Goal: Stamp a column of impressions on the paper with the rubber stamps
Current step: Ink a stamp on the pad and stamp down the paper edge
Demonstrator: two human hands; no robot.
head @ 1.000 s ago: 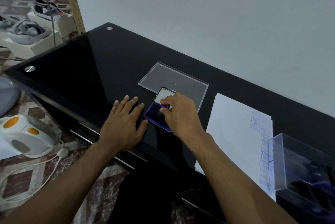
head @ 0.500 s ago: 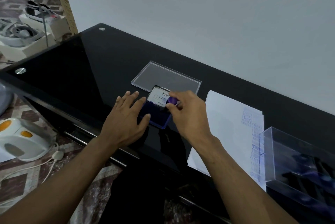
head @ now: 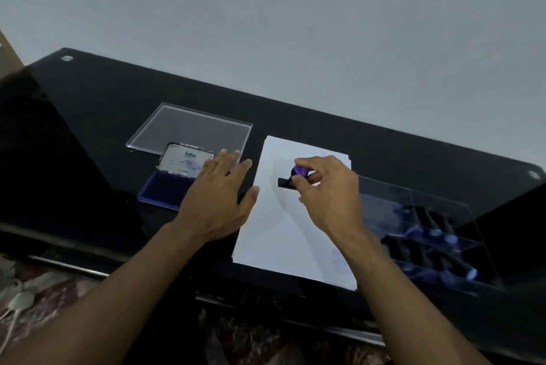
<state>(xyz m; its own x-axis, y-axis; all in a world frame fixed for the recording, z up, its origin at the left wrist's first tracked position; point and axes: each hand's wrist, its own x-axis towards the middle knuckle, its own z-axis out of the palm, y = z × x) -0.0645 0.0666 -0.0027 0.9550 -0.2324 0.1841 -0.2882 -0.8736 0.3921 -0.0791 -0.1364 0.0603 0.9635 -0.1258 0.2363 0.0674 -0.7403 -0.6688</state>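
Head view: right hand (head: 328,190) now pinching purple-knobbed black rubber stamp (head: 292,178) above white paper sheet (head: 274,231), off open blue ink pad (head: 164,192). Left hand (head: 220,199) spread, resting flat on black glass counter (head: 88,116). Inking apparently done; impression pending.

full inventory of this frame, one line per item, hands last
table: 1, black glossy, across the frame
paper: 1, white sheet, centre of the table
rubber stamp: 1, black base with purple knob, over the paper
ink pad: 1, blue-purple, tin lid up, left of the paper
clear lid: 1, transparent, flat behind the ink pad
clear box: 1, transparent, more stamps inside, right of the paper
left hand: 1, fingers straight, at the paper's left edge
right hand: 1, pinches the rubber stamp
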